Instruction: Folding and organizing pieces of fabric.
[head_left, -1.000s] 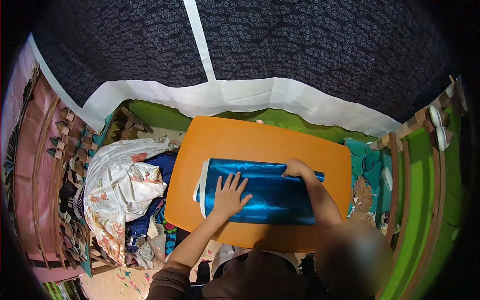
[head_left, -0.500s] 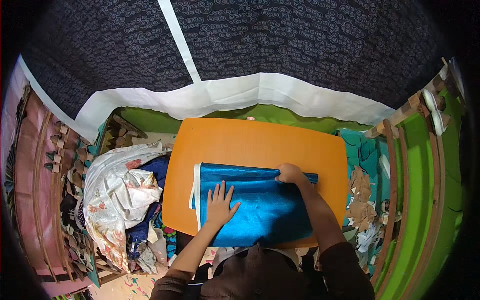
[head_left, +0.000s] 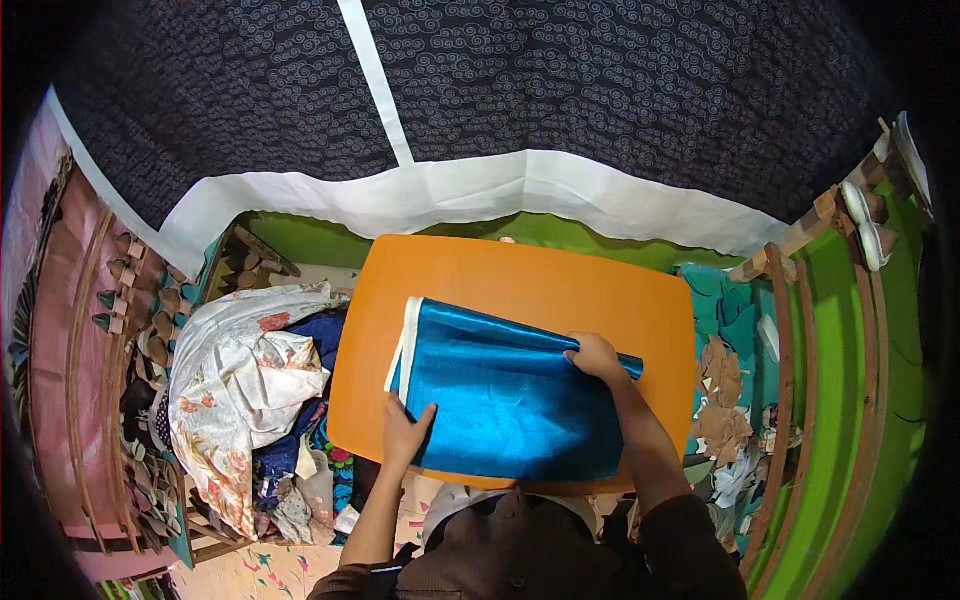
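Observation:
A shiny blue fabric [head_left: 510, 410] lies folded on the orange table [head_left: 500, 265], with a white band along its left edge. My right hand [head_left: 597, 357] is closed on the fabric's far edge towards the right, where the cloth gathers into a narrow end beyond my fingers. At the near left edge, my left hand [head_left: 403, 435] grips the cloth by its white-banded side. The left thumb rests on top; the other fingers are partly hidden at the edge. From the far left corner, the far edge slopes down to my right hand.
White floral cloth [head_left: 245, 390] and darker fabrics are heaped left of the table. Brown and white scraps [head_left: 722, 375] lie at its right. Wooden racks [head_left: 785, 400] stand at the sides, and a dark patterned curtain [head_left: 620, 90] with white trim hangs behind.
My left hand has gone from lying flat on the fabric to gripping its left edge, lower down. The fabric's far left corner has shifted away from me. My right hand has moved slightly right.

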